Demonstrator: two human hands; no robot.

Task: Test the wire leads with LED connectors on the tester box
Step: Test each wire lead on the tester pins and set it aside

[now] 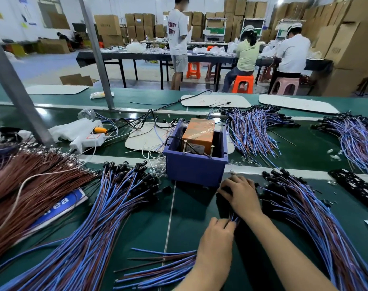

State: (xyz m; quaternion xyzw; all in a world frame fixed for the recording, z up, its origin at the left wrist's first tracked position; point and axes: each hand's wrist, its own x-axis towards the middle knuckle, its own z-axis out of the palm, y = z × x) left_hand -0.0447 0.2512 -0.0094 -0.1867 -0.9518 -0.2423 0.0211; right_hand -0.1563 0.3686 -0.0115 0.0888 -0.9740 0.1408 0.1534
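The tester box point(196, 166) is a blue plastic bin holding an orange unit point(198, 132) with two upright metal pins near its front wall. Just in front of it my left hand point(215, 240) grips a small bundle of blue and brown wire leads point(157, 267) whose loose ends trail left across the green bench. My right hand point(243, 195) lies over the black LED connector ends of that bundle, fingers curled on them, right below the box's front right corner.
Large fans of blue-brown leads with black connectors lie left point(107, 206) and right point(317, 217) of my hands, more at the back point(254, 127). Brown wires point(27, 185) pile at far left. A grey post point(17, 91) stands left. People work at a far table point(157, 56).
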